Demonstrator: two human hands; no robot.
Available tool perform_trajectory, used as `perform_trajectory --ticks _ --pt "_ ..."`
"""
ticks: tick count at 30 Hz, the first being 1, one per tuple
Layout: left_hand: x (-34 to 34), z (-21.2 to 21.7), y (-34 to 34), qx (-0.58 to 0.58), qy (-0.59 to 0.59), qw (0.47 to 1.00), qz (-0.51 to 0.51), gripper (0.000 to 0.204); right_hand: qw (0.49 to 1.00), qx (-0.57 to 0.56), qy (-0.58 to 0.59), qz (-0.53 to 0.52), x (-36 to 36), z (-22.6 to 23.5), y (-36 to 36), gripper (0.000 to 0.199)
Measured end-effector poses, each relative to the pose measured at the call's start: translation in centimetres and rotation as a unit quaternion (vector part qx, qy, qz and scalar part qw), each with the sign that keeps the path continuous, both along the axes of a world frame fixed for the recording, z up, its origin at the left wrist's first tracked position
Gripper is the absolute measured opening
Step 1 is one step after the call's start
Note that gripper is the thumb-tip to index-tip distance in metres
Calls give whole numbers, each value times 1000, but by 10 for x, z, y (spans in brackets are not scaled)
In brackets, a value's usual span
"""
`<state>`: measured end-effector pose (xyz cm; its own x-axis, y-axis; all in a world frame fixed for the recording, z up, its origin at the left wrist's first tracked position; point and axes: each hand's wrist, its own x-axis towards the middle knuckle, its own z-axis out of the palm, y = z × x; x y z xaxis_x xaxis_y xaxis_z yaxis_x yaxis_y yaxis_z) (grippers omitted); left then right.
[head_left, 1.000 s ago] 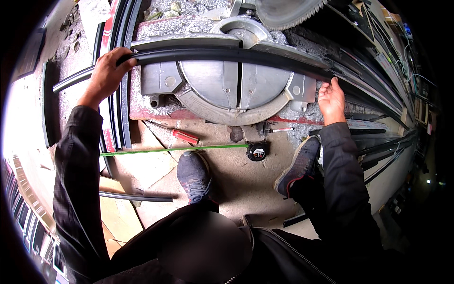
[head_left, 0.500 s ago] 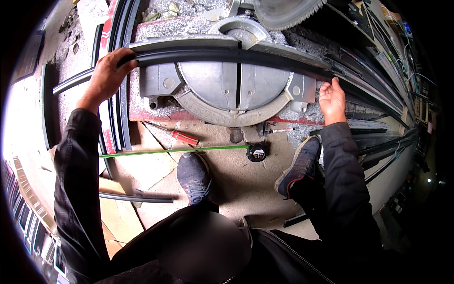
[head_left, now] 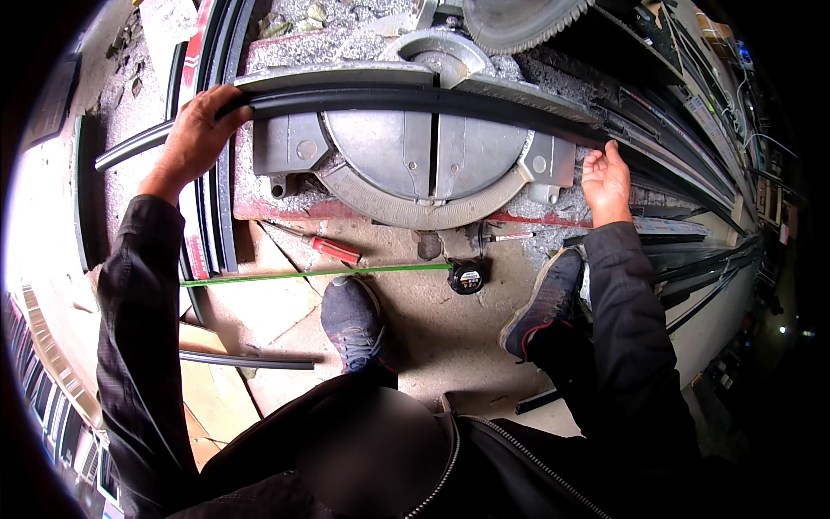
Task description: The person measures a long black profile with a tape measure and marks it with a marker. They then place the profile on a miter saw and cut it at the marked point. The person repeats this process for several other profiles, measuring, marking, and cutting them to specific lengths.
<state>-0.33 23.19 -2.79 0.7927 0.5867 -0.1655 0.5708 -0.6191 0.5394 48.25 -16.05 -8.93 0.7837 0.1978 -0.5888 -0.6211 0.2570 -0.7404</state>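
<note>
A long black metal profile (head_left: 406, 99) lies across the grey round table of a mitre saw (head_left: 424, 164) on the floor. My left hand (head_left: 197, 134) grips the profile to the left of the saw table. My right hand (head_left: 605, 177) rests on the profile's right part, fingers up against its edge. The toothed saw blade (head_left: 519, 22) is raised at the top of the view.
A tape measure (head_left: 468, 278) lies in front of the saw with its green blade (head_left: 311, 274) pulled out to the left. A red-handled screwdriver (head_left: 333, 250) is beside it. More black profiles (head_left: 683, 156) are stacked right and left. My two shoes (head_left: 350, 316) stand below.
</note>
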Motion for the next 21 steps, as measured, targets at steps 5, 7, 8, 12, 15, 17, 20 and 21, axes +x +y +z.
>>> perform_trajectory --ticks 5,7,8,12,15,17,20,21 --pt "3 -1 1 3 -10 1000 -9 23 1000 -8 15 -5 0 0 -2 24" --pt "0 -4 2 2 -13 1000 -10 24 1000 -25 9 12 -4 3 -2 28" --pt "-1 -5 3 7 -16 1000 -9 24 998 -54 8 34 -3 6 -3 29" --pt "-2 -7 3 23 -15 1000 -8 26 960 -238 -49 143 -6 35 -10 31" --pt "2 -2 2 15 0 1000 -12 28 895 -333 -224 196 -10 77 -4 32" --pt "1 -1 2 11 6 1000 -9 28 867 -305 -331 213 -5 118 16 32" --pt "-9 3 2 13 5 1000 4 28 853 -231 -403 240 -12 202 83 31" --pt "3 -7 3 -3 -16 1000 -5 28 856 -184 -414 248 -9 245 98 33"
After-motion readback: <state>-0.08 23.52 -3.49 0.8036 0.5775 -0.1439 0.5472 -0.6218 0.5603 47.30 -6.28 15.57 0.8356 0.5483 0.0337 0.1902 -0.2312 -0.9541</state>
